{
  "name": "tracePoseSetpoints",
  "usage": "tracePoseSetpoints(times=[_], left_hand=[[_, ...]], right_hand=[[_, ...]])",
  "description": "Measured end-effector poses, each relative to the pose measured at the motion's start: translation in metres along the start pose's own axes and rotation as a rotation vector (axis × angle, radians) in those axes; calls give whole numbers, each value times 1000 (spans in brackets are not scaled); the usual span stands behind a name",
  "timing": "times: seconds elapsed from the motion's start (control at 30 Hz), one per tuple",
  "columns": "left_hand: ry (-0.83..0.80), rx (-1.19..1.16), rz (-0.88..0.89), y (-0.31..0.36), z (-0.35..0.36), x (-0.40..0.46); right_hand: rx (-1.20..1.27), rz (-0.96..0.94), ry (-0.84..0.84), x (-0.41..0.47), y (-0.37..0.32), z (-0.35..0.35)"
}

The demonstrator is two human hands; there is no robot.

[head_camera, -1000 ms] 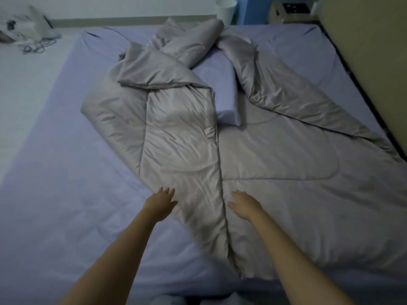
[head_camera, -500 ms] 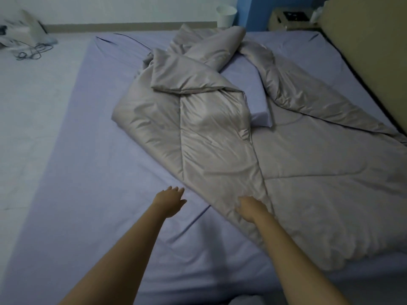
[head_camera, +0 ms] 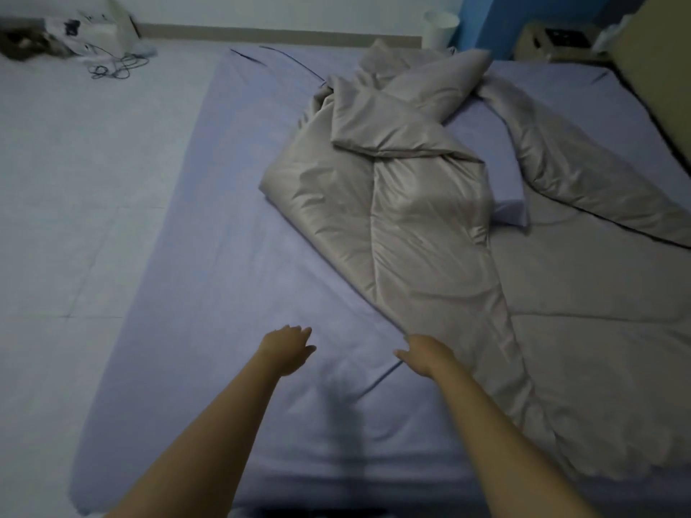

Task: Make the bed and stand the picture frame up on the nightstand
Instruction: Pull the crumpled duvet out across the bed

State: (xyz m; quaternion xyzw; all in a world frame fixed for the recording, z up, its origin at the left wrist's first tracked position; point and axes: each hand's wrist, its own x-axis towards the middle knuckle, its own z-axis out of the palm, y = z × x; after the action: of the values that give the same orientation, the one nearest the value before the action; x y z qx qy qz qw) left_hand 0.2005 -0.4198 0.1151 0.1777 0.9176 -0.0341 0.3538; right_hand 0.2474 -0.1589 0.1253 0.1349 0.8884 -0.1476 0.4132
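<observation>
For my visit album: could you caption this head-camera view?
Two bare hands, left and right, reach toward a crumpled beige comforter on a lavender sheet.

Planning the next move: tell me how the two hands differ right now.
The left hand hovers open over the bare lavender bedsheet; the right hand touches the folded edge of the shiny beige quilted comforter. The left's fingers show spread; the right's are hidden. Both reach forward, side by side.

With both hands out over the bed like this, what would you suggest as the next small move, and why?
Probably grip the duvet edge with the right hand, which already touches it, and bring the left hand over to it. The duvet lies folded back in a bunch on the right, leaving the sheet bare on the left, and the left hand hovers open over that sheet.
</observation>
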Motion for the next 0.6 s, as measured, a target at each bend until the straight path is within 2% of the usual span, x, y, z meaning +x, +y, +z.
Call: tracePoseSetpoints(times=[0.3,0.47,0.6], left_hand=[[40,116,160,-149,-15,-11],[-16,166,150,-230,-11,-28],[-4,148,140,-262,-15,-27]], right_hand=[[90,112,33,-15,-154,52],[74,109,-6,-33,-240,78],[52,71,-21,-29,-277,79]])
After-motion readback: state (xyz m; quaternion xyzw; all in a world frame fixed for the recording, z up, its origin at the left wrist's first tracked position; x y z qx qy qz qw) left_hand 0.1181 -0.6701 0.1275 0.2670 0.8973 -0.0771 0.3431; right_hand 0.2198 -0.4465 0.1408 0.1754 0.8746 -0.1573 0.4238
